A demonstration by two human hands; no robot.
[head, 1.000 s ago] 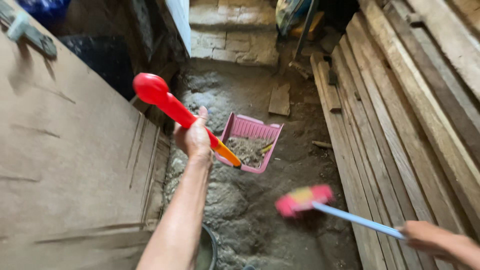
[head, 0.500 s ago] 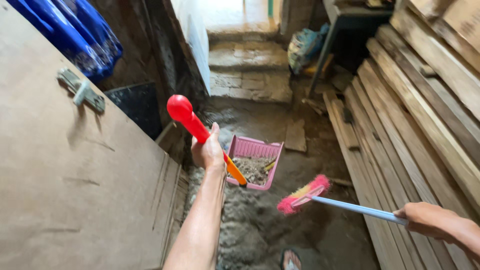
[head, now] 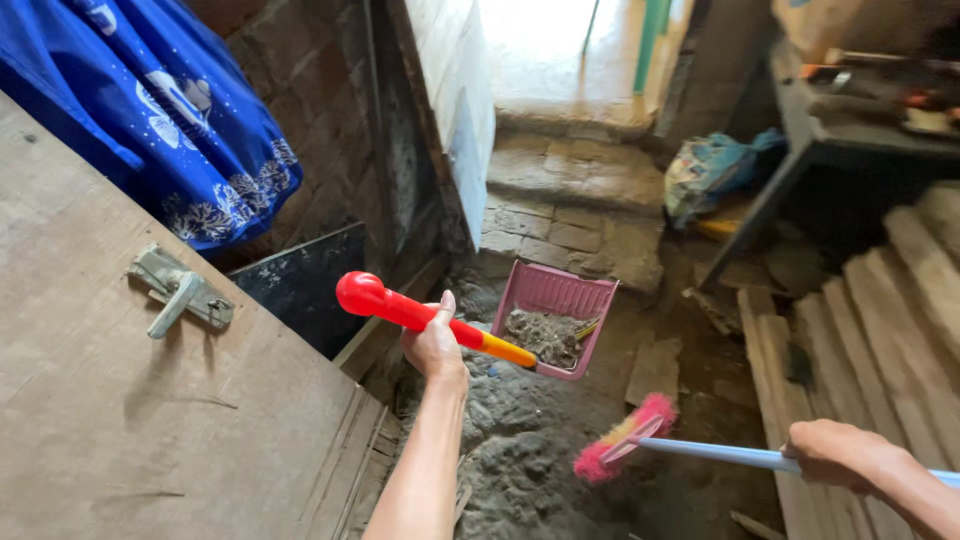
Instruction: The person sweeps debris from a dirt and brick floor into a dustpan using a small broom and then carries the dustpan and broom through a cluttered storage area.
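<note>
Big brown plywood door (head: pixel 150 420) fills the left side, a grey metal latch (head: pixel 180 295) fixed to its face, and a blue patterned cloth (head: pixel 170 130) hangs behind its top edge. On the right, rough wooden planks (head: pixel 880 330) lie stacked side by side, with brick steps (head: pixel 575 210) rising toward a bright doorway beyond the dirt floor (head: pixel 520 450). A blue plastic bag (head: pixel 715 170) slumps beside the leg of a dark table (head: pixel 850 140).

Centre of the action: the pink dustpan (head: pixel 555 315) is lifted off the floor, tilted, a heap of grey dirt sitting in its tray. Left hand (head: pixel 435 345) is wrapped tight round its red and orange handle (head: pixel 400 310), just below the round red end. Low right, the right hand (head: pixel 845 455) is clenched round the pale blue broom stick (head: pixel 715 455), and the pink broom head (head: pixel 625 450) hangs just under the dustpan, apart from it.
</note>
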